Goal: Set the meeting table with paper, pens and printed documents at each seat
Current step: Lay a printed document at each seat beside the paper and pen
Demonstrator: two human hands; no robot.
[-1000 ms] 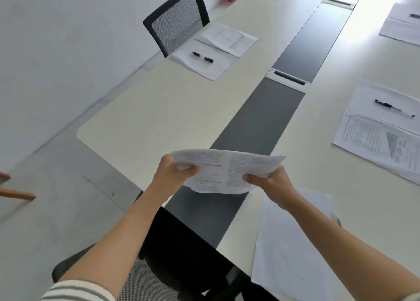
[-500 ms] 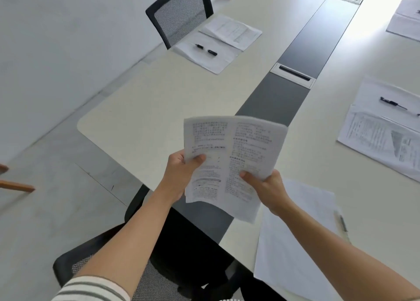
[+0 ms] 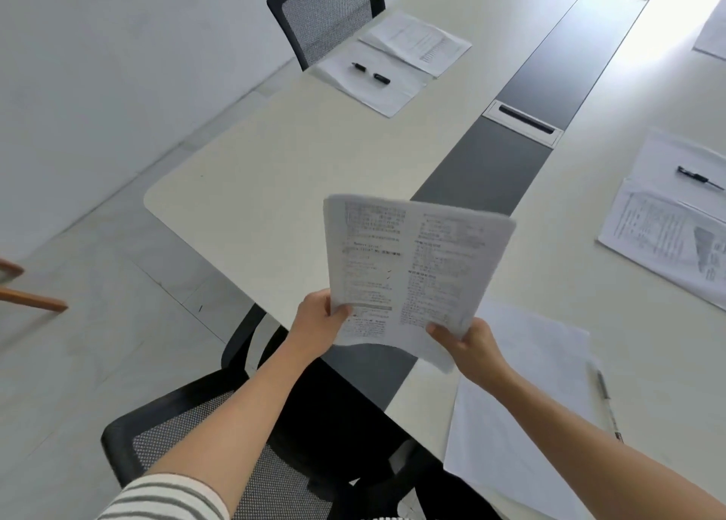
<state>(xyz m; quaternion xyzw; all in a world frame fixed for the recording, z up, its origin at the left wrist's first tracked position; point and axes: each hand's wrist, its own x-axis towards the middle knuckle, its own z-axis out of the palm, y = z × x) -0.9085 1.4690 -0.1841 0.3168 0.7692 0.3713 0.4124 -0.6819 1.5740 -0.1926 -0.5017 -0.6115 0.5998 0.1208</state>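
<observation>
I hold a sheaf of printed documents (image 3: 408,272) upright over the near end of the meeting table (image 3: 275,189). My left hand (image 3: 318,323) pinches its lower left edge and my right hand (image 3: 467,343) grips its lower right corner. Under my right arm a blank sheet of paper (image 3: 522,394) lies on the table with a pen (image 3: 607,398) along its right side. At the far left seat lie a blank sheet (image 3: 373,83), a black pen (image 3: 371,73) and a printed document (image 3: 420,42). At the right lie another printed document (image 3: 668,240) and pen (image 3: 699,177).
A black mesh chair (image 3: 326,13) stands at the far left seat and another (image 3: 220,433) right below my arms. A dark strip (image 3: 487,174) with a cable slot (image 3: 524,121) runs down the table's middle. A wooden chair leg (image 3: 31,297) shows at far left.
The printed documents went from lying nearly flat in my hands to standing upright facing me. My hands stayed on the lower edge and drew slightly nearer.
</observation>
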